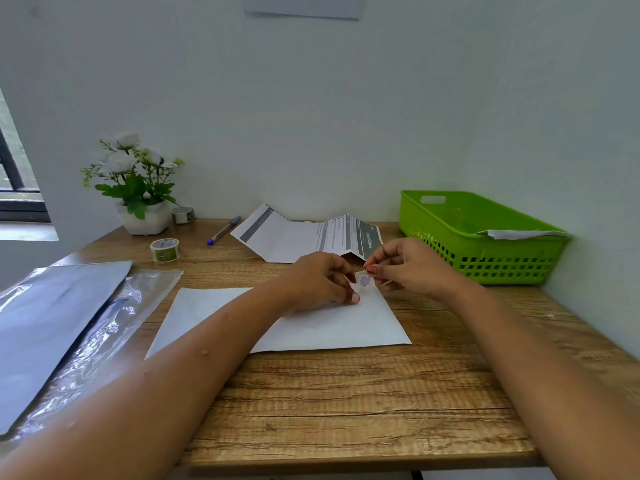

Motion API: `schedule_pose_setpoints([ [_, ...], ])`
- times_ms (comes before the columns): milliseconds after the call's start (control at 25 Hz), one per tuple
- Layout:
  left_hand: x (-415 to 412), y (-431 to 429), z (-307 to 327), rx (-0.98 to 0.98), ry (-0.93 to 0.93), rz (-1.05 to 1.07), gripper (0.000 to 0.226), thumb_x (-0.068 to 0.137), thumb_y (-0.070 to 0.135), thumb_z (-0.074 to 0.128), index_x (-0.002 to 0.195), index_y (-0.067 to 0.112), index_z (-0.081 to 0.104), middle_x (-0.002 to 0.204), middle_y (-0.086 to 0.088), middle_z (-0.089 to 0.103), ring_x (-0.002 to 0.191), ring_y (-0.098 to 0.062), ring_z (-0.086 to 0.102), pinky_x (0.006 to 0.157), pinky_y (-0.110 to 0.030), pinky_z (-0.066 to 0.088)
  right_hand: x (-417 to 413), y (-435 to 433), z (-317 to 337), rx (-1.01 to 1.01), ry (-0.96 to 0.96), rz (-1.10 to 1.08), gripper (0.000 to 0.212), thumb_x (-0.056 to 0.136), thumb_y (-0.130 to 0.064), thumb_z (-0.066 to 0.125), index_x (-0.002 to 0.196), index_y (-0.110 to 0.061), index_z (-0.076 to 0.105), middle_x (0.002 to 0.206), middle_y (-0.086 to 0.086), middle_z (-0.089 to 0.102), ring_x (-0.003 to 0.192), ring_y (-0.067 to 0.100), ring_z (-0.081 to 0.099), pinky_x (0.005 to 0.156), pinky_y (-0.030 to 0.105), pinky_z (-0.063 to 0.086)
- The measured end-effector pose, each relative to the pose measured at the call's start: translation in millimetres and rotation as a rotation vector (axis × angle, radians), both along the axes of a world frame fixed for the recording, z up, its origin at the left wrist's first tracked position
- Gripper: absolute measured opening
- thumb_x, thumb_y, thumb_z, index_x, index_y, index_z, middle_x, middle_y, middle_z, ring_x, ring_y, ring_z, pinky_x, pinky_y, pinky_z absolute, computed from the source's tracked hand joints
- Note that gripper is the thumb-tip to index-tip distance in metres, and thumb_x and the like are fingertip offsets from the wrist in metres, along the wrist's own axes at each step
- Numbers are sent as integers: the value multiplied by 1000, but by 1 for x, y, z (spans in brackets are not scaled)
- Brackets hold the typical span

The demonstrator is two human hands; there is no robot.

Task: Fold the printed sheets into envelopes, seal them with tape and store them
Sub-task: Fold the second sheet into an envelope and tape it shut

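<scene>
A wooden table (346,393) stands against a pale wall. On it, in the middle, lies a white folded sheet (329,327), flat, blank side up. Both hands meet just above its far right corner. The left hand (311,282) and the right hand (412,268) each pinch a small sticker (364,281) between curled fingers and thumb – it has a purple patch and a jagged edge.

Behind the hands a printed sheet (294,237) lies half unfolded, creased in panels. At the right, a green basket (485,258) holds a white paper (519,233).

On the left are a tape roll (165,250), a pen (224,230), a pot of white flowers (145,220) with a second roll (183,214) beside it – and shiny plastic sleeves (52,323).
</scene>
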State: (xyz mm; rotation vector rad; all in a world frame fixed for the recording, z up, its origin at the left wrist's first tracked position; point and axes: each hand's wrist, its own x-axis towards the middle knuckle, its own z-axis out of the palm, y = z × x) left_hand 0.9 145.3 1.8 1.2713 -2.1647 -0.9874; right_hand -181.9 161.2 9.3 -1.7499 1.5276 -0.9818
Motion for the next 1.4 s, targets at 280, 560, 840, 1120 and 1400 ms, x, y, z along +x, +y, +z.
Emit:
schedule_pose_setpoints([
  [280, -5, 2, -6, -60, 54, 70, 25, 81, 20, 72, 103, 16, 62, 87, -1, 69, 80, -12, 61, 80, -27, 49, 4, 5, 5, -32, -11, 54, 12, 80, -2, 72, 83, -12, 67, 71, 4, 65, 65, 8, 63, 63, 22, 56],
  [560, -7, 5, -5, -63, 78, 98, 34, 78, 15, 75, 107, 19, 58, 85, 4, 67, 80, -10, 61, 84, -27, 50, 5, 7, 7, -38, -81, 21, 6, 85, -5, 66, 91, -8, 66, 70, 2, 67, 59, 5, 63, 62, 23, 56],
  [840, -8, 4, -5, -69, 114, 109, 29, 78, 16, 75, 103, 21, 60, 88, 2, 69, 90, -17, 64, 88, -34, 52, 6, 7, 7, -34, -102, 14, 4, 86, -7, 66, 89, -10, 65, 71, 3, 67, 59, 5, 63, 60, 21, 56],
  [1120, -7, 6, -6, -135, 85, 117, 32, 78, 17, 75, 105, 21, 59, 94, -1, 71, 83, -12, 62, 78, -28, 51, 3, 2, -1, 13, -46, -30, 14, 83, -1, 68, 85, -13, 62, 69, 7, 65, 62, 13, 62, 54, 22, 53],
  [1400, -8, 5, -9, -237, -20, 82, 31, 80, 24, 73, 108, 26, 61, 85, 10, 67, 73, 5, 53, 68, -12, 37, 4, 5, 0, 30, 3, -83, 23, 79, -1, 71, 85, -17, 55, 72, 8, 68, 60, 12, 62, 50, 17, 49],
])
